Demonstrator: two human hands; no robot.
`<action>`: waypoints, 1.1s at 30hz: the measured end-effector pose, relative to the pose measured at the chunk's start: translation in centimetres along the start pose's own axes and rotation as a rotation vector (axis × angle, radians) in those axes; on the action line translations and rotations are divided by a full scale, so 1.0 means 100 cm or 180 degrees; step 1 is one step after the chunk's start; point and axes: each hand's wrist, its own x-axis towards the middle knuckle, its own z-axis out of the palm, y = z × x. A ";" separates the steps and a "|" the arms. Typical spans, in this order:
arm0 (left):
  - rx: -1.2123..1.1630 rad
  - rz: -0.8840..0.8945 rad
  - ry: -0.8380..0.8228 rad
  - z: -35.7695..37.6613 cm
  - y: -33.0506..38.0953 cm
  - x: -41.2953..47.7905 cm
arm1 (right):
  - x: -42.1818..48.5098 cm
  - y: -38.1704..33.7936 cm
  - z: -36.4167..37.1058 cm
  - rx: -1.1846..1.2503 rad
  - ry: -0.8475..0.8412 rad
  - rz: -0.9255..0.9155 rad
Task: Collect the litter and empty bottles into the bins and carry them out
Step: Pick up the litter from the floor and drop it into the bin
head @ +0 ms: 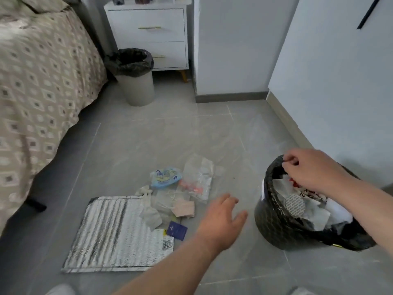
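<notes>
A black bin (274,226) with a black liner stands tilted at the right, stuffed with white paper and wrappers. My right hand (310,169) pinches the liner's rim at the bin's far edge. My left hand (223,220) hovers with straight fingers just right of a litter pile on the floor. The pile holds a silver foil bag (112,235), a blue wet-wipe pack (165,177), a clear plastic bag (200,177), crumpled tissues (148,211), a pink wrapper (185,207) and a small dark blue card (177,229).
A second, beige bin (138,88) with a black liner stands at the back beside a white nightstand (146,35). A bed with a patterned cover (38,86) fills the left. White walls (331,81) bound the right. Grey tile floor lies between.
</notes>
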 end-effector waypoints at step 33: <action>0.0229 -0.0779 0.0348 -0.052 -0.275 0.042 | 0.125 -0.141 0.276 0.0096 -0.1087 -0.0061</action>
